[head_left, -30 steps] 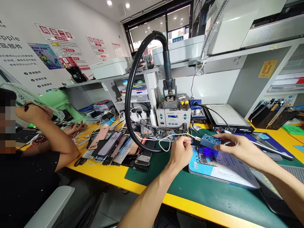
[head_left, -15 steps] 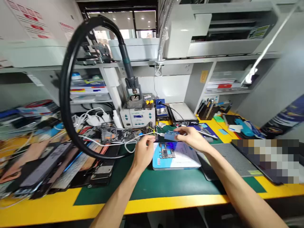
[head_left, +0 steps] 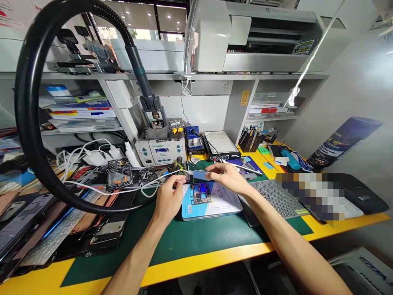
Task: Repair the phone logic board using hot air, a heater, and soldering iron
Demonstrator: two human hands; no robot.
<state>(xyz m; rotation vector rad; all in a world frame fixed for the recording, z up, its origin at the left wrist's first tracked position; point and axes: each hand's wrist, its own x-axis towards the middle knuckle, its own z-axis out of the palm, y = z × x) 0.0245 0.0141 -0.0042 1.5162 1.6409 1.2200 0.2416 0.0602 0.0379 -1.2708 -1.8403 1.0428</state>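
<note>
My right hand (head_left: pixel 225 176) grips a small blue box-shaped lamp (head_left: pixel 200 175) with a white cable running into its left end. Below it, violet light falls on a phone circuit board (head_left: pixel 200 194). That board lies on a blue and white flat box (head_left: pixel 221 207), on the green mat (head_left: pixel 184 239). My left hand (head_left: pixel 170 194) is curled at the box's left edge, close to the white cable (head_left: pixel 150 185). Its thumb and fingers are drawn together, and what is between them, if anything, is hidden.
Phone housings (head_left: pixel 66 233) are piled on the left, beside loose circuit boards (head_left: pixel 119 175). A thick black hose (head_left: pixel 26 135) loops across the left foreground from the hot-air station (head_left: pixel 161 151). At right lie a perforated grey pad (head_left: pixel 278 196) and a spray can (head_left: pixel 340 143).
The whole scene has shifted left in view as my head turned right. Both hands keep about the same places over the box, and the lamp stays in my right hand.
</note>
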